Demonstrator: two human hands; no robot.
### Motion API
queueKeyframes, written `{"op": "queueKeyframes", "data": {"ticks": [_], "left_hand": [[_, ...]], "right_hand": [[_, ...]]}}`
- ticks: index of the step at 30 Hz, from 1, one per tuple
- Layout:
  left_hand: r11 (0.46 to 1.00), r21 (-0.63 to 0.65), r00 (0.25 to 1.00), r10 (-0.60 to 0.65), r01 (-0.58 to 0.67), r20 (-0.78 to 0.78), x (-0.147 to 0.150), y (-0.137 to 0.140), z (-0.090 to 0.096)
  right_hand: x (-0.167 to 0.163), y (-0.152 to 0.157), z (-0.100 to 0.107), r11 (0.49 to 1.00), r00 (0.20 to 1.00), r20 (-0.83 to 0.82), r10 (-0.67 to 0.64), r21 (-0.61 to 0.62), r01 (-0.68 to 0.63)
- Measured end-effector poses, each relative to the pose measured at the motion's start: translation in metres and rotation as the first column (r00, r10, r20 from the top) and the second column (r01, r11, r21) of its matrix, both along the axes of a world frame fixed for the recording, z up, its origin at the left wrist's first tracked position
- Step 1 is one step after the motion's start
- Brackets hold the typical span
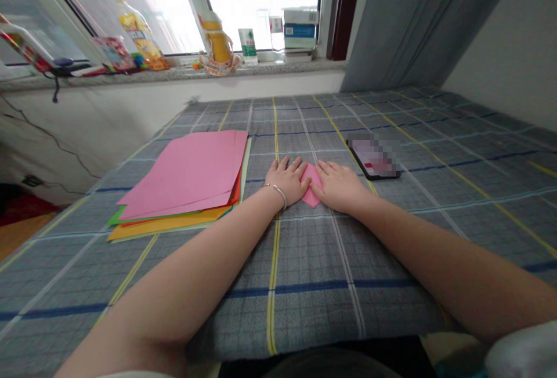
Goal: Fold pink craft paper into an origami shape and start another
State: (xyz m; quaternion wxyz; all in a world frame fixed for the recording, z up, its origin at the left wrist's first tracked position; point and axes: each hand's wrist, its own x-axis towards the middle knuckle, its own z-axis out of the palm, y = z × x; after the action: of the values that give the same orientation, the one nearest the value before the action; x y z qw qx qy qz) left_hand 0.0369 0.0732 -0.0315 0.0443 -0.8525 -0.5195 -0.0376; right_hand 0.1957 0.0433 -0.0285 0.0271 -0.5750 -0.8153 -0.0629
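Observation:
A small folded piece of pink paper [311, 194] lies on the grey checked cloth between my hands. My left hand [288, 180] rests flat on its left side, fingers spread, with a bracelet on the wrist. From the right, my right hand [342, 185] presses on the other side with its fingers stretched out. The two thumbs come close together over the paper. Parts of the paper under the fingers are hidden. To the left sits a stack of coloured paper [191, 169], pink sheets on top with green, orange and yellow edges below.
Right of my hands lies a phone [374, 158], its screen partly blurred. The checked cloth [304, 256] covers the table. Along the windowsill [270, 68] stand a yellow-labelled bottle [139, 32], an orange-yellow cup [217, 41], clear bottles [275, 24] and a box [300, 29].

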Motion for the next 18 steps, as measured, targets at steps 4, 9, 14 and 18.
{"op": "queueKeyframes", "data": {"ticks": [4, 9, 14, 18], "left_hand": [[1.0, 0.011, 1.0, 0.009, -0.009, -0.029, 0.0, -0.006, 0.001], [1.0, -0.011, 0.996, 0.02, -0.021, -0.087, 0.0, -0.017, 0.007], [0.999, -0.034, 0.992, 0.025, -0.029, -0.126, -0.003, -0.027, 0.011], [0.999, -0.011, 0.989, 0.039, -0.041, -0.146, -0.006, -0.033, 0.013]], "right_hand": [[-0.003, -0.005, 0.004, 0.999, 0.997, 0.052, -0.049, -0.009, 0.05], [-0.006, -0.015, 0.012, 0.996, 0.99, 0.101, -0.093, 0.009, 0.093], [-0.007, -0.025, 0.023, 0.993, 0.987, 0.11, -0.114, -0.013, 0.116], [-0.006, -0.028, 0.029, 0.985, 0.981, 0.107, -0.163, -0.047, 0.169]]}}
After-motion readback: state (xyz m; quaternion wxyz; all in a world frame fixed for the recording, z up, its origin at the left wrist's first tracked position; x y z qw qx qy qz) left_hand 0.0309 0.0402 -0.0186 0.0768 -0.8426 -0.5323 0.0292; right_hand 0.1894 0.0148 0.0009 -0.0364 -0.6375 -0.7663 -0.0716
